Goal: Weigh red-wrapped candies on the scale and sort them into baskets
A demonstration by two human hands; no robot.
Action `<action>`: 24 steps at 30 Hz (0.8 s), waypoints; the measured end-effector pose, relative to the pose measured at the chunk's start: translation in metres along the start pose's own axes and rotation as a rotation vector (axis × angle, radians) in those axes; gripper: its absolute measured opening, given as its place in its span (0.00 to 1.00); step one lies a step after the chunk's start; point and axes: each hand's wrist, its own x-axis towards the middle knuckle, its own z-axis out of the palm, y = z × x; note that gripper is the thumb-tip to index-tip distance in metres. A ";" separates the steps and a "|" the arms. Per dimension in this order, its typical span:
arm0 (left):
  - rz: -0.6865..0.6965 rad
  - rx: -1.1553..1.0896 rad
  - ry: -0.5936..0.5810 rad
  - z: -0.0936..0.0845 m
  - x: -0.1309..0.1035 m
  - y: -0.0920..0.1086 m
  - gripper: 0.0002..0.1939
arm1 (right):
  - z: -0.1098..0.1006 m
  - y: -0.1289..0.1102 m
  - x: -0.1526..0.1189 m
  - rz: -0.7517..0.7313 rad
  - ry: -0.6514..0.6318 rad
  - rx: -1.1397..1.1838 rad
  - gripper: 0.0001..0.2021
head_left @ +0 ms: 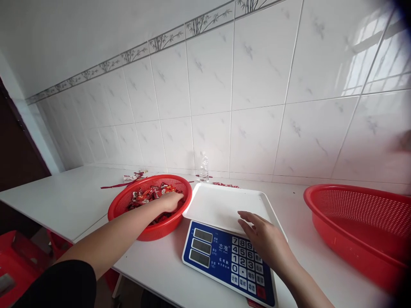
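Observation:
Red wrapped packets [149, 195] fill part of a round red basket [160, 232] left of centre. My left hand [171, 202] reaches down among them; its fingers are hidden, so a grip cannot be made out. Over the front right part of the white scale tray [224, 204] hovers my right hand [255, 226], thumb and fingers apart, holding nothing. Below that hand lies the scale's blue panel [221, 252] with its keypad and three displays. The tray has nothing on it.
A larger red basket [349, 233] stands at the right with no contents visible. A clear bottle [204, 167] stands by the tiled wall. Red strips [117, 185] and a small box [129, 178] lie behind the round basket. A red stool [19, 265] is at the lower left.

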 end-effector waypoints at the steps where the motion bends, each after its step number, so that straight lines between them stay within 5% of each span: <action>1: 0.004 0.000 -0.010 -0.006 -0.001 -0.002 0.13 | -0.001 0.000 0.000 -0.007 0.007 -0.004 0.17; 7: 0.006 -0.030 -0.030 -0.043 -0.003 -0.010 0.09 | -0.007 -0.006 -0.002 -0.035 0.081 -0.070 0.17; 17: 0.117 -0.190 0.211 -0.079 0.010 0.021 0.12 | -0.006 -0.008 -0.002 -0.062 0.090 -0.141 0.16; 20: 0.164 -0.275 0.264 -0.080 0.013 0.042 0.12 | -0.005 -0.006 -0.002 -0.074 0.107 -0.139 0.16; 24: 0.243 -0.393 0.259 -0.058 0.014 0.075 0.12 | -0.005 -0.004 -0.001 -0.098 0.150 -0.133 0.16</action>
